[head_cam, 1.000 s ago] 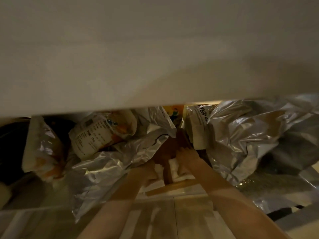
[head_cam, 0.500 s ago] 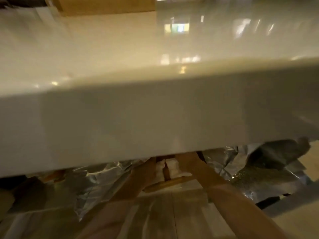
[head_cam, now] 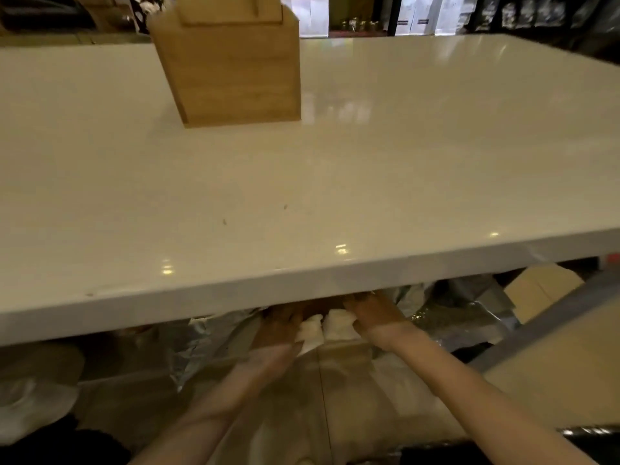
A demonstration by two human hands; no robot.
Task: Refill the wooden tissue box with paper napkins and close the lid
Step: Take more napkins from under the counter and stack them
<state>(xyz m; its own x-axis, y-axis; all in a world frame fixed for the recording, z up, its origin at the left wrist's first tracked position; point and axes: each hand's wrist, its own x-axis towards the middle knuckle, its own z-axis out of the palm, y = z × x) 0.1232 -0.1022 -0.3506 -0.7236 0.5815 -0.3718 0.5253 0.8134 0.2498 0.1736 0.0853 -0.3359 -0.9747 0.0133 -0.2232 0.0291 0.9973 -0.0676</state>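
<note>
White folded paper napkins [head_cam: 327, 325] sit between our left hand [head_cam: 278, 327] and right hand [head_cam: 377, 315], fingers pinching them; our view has risen, revealing the square wooden tissue box [head_cam: 231, 65] waiting on the glossy white table [head_cam: 402, 169].

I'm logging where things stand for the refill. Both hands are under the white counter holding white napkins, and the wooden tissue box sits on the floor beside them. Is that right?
Not quite. The wooden tissue box stands on top of the white counter, toward its far side, not on the floor. The head view shows it. The rest holds: the left hand and right hand are under the counter on the white napkins.
</note>
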